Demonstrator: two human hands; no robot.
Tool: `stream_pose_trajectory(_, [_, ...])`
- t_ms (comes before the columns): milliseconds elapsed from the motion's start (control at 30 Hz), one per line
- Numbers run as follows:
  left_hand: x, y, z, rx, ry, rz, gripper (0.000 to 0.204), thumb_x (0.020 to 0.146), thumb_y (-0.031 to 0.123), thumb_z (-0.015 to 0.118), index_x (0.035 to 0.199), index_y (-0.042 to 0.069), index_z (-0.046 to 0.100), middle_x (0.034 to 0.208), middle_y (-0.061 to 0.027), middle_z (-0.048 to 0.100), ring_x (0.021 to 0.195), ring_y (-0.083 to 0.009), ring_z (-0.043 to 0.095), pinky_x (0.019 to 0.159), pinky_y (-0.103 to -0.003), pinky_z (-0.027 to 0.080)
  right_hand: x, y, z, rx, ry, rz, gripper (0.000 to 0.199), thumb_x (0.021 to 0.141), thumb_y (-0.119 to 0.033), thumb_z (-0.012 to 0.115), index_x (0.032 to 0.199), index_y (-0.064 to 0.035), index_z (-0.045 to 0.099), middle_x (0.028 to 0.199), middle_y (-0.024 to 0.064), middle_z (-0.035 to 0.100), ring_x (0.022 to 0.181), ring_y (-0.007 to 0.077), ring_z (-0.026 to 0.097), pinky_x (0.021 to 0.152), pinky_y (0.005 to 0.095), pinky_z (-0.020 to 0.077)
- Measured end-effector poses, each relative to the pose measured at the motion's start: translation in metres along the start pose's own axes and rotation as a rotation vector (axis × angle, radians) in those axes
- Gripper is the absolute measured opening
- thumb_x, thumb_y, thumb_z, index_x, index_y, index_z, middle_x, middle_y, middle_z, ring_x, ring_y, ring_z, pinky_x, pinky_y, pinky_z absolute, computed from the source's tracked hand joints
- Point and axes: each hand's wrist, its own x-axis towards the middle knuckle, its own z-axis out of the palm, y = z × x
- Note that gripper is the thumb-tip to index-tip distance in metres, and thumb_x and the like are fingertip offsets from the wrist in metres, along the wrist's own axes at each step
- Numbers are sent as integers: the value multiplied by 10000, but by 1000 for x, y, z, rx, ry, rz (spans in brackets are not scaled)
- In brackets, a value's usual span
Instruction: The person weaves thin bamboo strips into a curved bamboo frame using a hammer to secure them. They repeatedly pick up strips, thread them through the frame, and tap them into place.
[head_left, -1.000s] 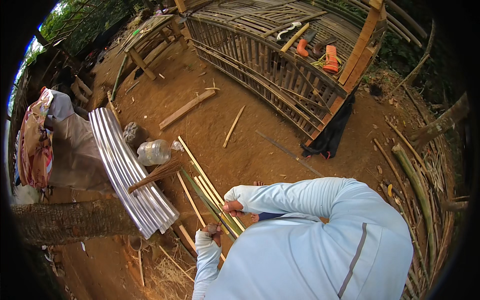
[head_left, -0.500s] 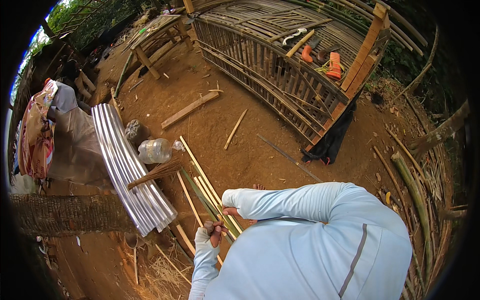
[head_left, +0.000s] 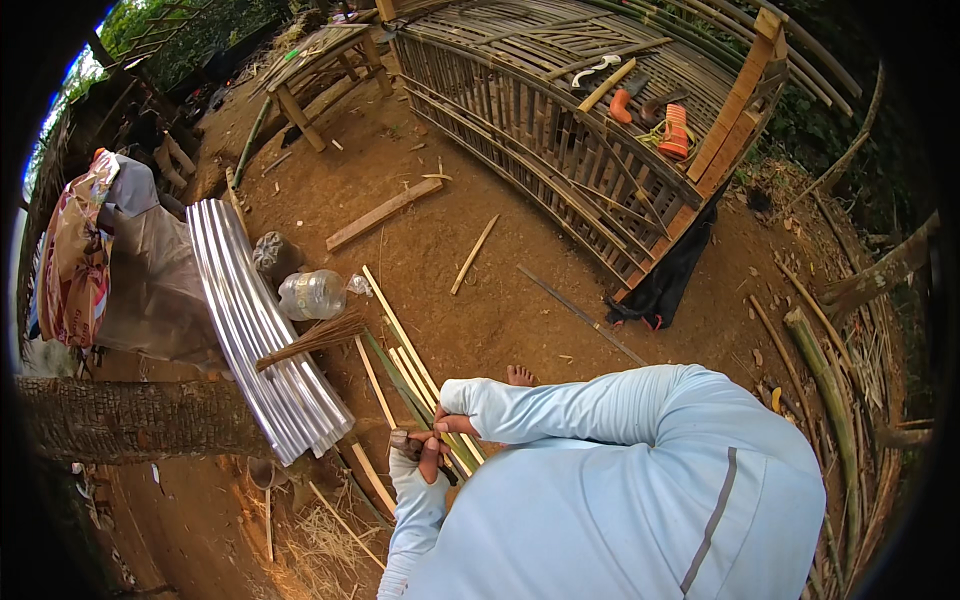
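My left hand (head_left: 426, 457) and my right hand (head_left: 456, 421) meet low in the middle, in front of my body. Their fingers are closed and close together, the fingertips bent inward. Whatever small thing lies between them is too small and hidden to make out. Beneath and beyond the hands, pale split-bamboo strips (head_left: 401, 330) lie on the ground beside a darker green strip (head_left: 388, 362). Another pale strip (head_left: 374, 382) lies to their left. Light-blue sleeves cover both arms.
Left of the strips are corrugated metal sheets (head_left: 262, 335), a twig broom (head_left: 322, 338) and a clear plastic jug (head_left: 316, 296). A slatted bamboo platform (head_left: 520, 120) bears tools at the far right. A long thin blade (head_left: 580, 313) and a wooden plank (head_left: 385, 214) lie on the dirt.
My right hand has come a little down and left, so the fingers of both hands now meet. My left hand has turned slightly. More of a bare foot shows beyond the right sleeve.
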Motion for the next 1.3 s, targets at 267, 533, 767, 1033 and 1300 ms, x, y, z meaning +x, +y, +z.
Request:
stream_pose_trajectory(267, [0, -7, 10, 134, 93, 121, 75, 927, 78, 607, 962, 13, 595, 831, -80, 653, 737, -128, 605, 694, -271, 491, -8, -10, -3, 195, -29, 57, 225, 953, -290, 573, 951, -79, 651, 839, 56, 632, 794, 147, 596, 771, 300, 462])
stream_pose_trajectory(533, [11, 2, 30, -168, -8, 279, 21, 920, 21, 602, 934, 17, 617, 854, -45, 653, 725, -118, 584, 672, -262, 483, 3, 22, 17, 463, -25, 123, 301, 975, -310, 535, 953, -30, 641, 861, 15, 677, 723, 90, 594, 673, 254, 499])
stream_pose_trajectory(767, [22, 23, 12, 204, -67, 100, 141, 946, 137, 591, 958, 0, 620, 774, -43, 606, 672, -118, 569, 609, -265, 448, 17, 13, -13, 143, -52, 129, 393, 870, -353, 675, 1037, 3, 650, 878, 72, 674, 793, 143, 621, 733, 282, 503])
stream_pose_trajectory(1033, [22, 13, -5, -107, -183, -121, 159, 899, 159, 661, 905, 5, 627, 712, -45, 593, 615, -117, 551, 554, -262, 432, 10, 9, -29, 160, -236, 50, 311, 842, -315, 728, 1006, -51, 706, 868, 107, 651, 845, 187, 618, 783, 322, 476])
stream_pose_trajectory(1300, [19, 15, 8, 268, -223, -48, 98, 888, 99, 650, 885, 5, 678, 677, -8, 580, 600, -89, 501, 554, -252, 395, -3, -20, -44, -100, -260, 140, 336, 828, -412, 719, 974, -109, 719, 822, 134, 648, 789, 225, 631, 724, 333, 475])
